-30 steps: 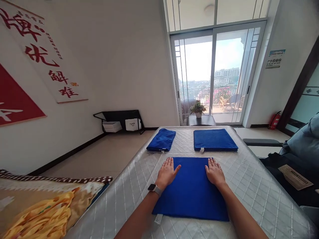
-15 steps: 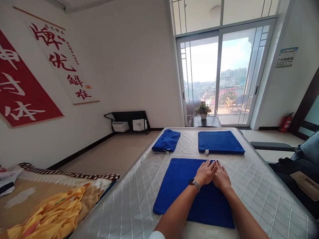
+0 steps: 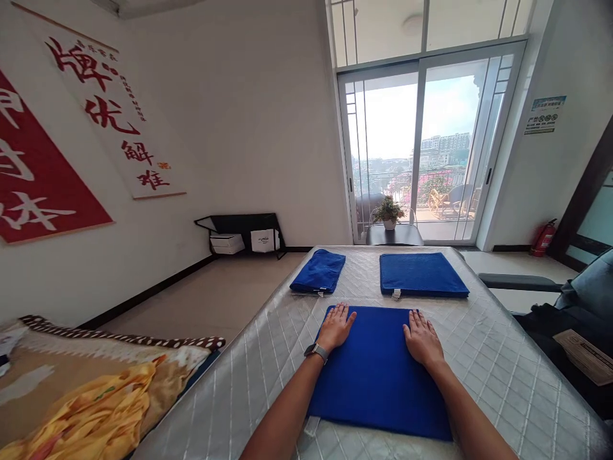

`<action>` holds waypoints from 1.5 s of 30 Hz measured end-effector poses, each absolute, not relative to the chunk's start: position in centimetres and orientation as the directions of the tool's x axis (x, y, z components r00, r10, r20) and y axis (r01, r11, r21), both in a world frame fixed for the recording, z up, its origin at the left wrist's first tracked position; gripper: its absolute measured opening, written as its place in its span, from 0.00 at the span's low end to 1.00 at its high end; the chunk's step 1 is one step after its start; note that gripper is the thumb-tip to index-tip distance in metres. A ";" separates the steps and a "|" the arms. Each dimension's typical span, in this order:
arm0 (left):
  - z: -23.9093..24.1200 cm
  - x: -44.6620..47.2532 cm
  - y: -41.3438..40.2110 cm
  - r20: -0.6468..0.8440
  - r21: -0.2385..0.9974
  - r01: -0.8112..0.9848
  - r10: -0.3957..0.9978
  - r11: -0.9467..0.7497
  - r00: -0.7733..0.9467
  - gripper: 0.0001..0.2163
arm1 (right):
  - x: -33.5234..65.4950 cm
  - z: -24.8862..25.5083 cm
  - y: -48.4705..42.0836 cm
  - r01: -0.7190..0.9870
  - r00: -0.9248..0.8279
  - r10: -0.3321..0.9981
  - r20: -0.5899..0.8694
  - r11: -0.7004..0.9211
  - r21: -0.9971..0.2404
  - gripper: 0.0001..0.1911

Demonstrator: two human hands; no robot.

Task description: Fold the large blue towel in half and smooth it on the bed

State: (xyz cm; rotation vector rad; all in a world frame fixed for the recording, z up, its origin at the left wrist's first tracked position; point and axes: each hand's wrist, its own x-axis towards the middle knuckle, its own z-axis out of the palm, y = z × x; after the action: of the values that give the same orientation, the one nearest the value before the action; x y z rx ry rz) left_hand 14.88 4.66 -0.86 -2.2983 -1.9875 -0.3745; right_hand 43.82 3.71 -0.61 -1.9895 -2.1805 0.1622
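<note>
A blue folded cloth (image 3: 378,377) lies flat in front of me on the quilted silver mattress (image 3: 253,370). A white tag sticks out at its near left corner. My left hand (image 3: 336,329), with a watch on the wrist, rests palm down on the cloth's far left corner, fingers stretched out. On the far right corner my right hand (image 3: 423,338) lies flat with its fingers extended. Beyond the hands are two more folded blue cloths: a narrow one (image 3: 318,271) at the left and a wider one (image 3: 424,275) at the right.
A lower surface at the left holds a patterned blanket (image 3: 186,358) and a yellow cloth (image 3: 108,409). A black bag (image 3: 541,326) and a dark chair stand along the right side. A potted plant (image 3: 389,211) sits on a chair past the mattress's far edge.
My left hand has slid left from beside the right hand to the far left corner. The cloth's left edge has shifted slightly inward, and its tag now shows. My right hand stays put.
</note>
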 end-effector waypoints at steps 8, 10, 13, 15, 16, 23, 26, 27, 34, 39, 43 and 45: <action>-0.8 13.0 3.9 0.218 0.132 0.990 0.976 -0.044 0.014 0.38 | 43.8 -0.8 4.0 0.978 -0.046 0.997 0.065 0.058 -0.200 0.36; -0.8 13.0 4.0 0.211 0.127 0.991 0.977 -0.042 0.015 0.39 | 43.8 -0.9 4.1 0.979 -0.044 0.997 0.067 0.057 -0.196 0.36; -0.6 13.0 4.2 0.195 0.112 0.993 0.981 -0.027 0.005 0.38 | 43.7 -0.9 4.1 0.979 -0.045 0.996 0.072 0.058 -0.194 0.36; -0.3 13.4 4.4 0.195 0.103 0.994 0.980 0.024 -0.044 0.38 | 43.7 -0.9 4.0 0.978 -0.042 0.996 0.074 0.057 -0.200 0.35; -0.1 13.8 4.5 0.205 0.101 0.994 0.976 0.048 -0.068 0.38 | 43.7 -0.9 4.0 0.977 -0.041 0.996 0.076 0.056 -0.207 0.36; 0.0 24.2 4.3 0.262 0.218 0.907 0.917 -0.360 0.301 0.31 | 43.7 -1.1 4.0 0.972 -0.042 0.994 0.096 0.063 -0.227 0.35; -0.7 30.2 4.2 0.324 0.239 0.811 0.831 -0.534 0.452 0.29 | 44.1 -1.5 3.8 0.979 -0.078 0.990 0.115 0.098 -0.181 0.34; -0.9 31.7 4.3 0.344 0.238 0.783 0.804 -0.575 0.486 0.28 | 44.3 -1.7 3.7 0.979 -0.101 0.987 0.124 0.121 -0.162 0.34; -1.7 31.5 4.7 0.295 0.222 0.849 0.863 -0.479 0.410 0.29 | 44.3 -1.9 3.9 0.985 -0.096 0.986 0.136 0.114 -0.131 0.33; -1.1 24.8 4.6 0.252 0.153 0.940 0.931 -0.306 0.263 0.33 | 43.8 -1.6 4.3 0.982 -0.061 0.990 0.129 0.083 -0.173 0.36; -0.8 18.7 4.4 0.210 0.120 0.980 0.969 -0.158 0.130 0.34 | 43.8 -1.6 4.2 0.978 -0.053 0.991 0.121 0.076 -0.195 0.36; -0.9 16.0 4.1 0.206 0.118 0.988 0.976 -0.103 0.077 0.36 | 43.9 -1.6 4.2 0.977 -0.053 0.992 0.118 0.076 -0.200 0.36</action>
State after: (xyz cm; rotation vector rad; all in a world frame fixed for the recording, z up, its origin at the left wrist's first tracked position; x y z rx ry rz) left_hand 16.04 4.10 -0.89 -2.2665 -2.0682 -0.3600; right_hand 43.86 4.21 -1.61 -1.9928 -2.1275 0.0973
